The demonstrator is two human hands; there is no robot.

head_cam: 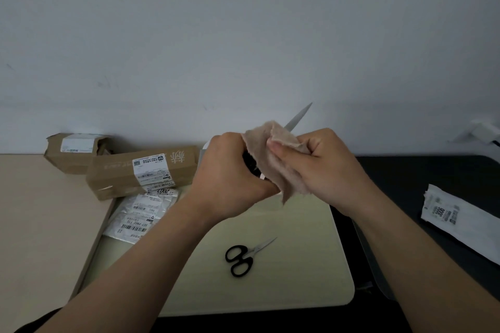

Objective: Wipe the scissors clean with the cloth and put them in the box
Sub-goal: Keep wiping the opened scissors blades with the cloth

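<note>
- Head view shows the wiping step in hand: the scissors (pixel 297 116) are held up over the near side of the table, above a cream pad (pixel 297 265), with the blade pointing up and away to the right.
- The left hand (pixel 230 170) has its fingers curled round the black handle end, only a sliver of which shows between the hand and the cloth.
- The right hand (pixel 324 167) pinches the beige cloth (pixel 273 159) between thumb and curled fingers, folded over the lower part of the blade. The bare tip sticks out past it.
- A second pair, the small scissors (pixel 243 259), lies flat on the pad below the hands, blades together, touched by neither hand (whether it has been wiped I cannot tell).
- Next move, as I judge it: draw the cloth along the blade toward the tip, keeping the fabric between fingers and edge, and then carry the pair to the box.
- Which box is meant is unclear. A long cardboard box (pixel 140 170) and a second carton (pixel 73 151) sit at the far left with labelled plastic mailers (pixel 140 213) beside them, and none looks plainly open from here.
- A white packet (pixel 460 219) lies well apart on the dark surface to the right.
</note>
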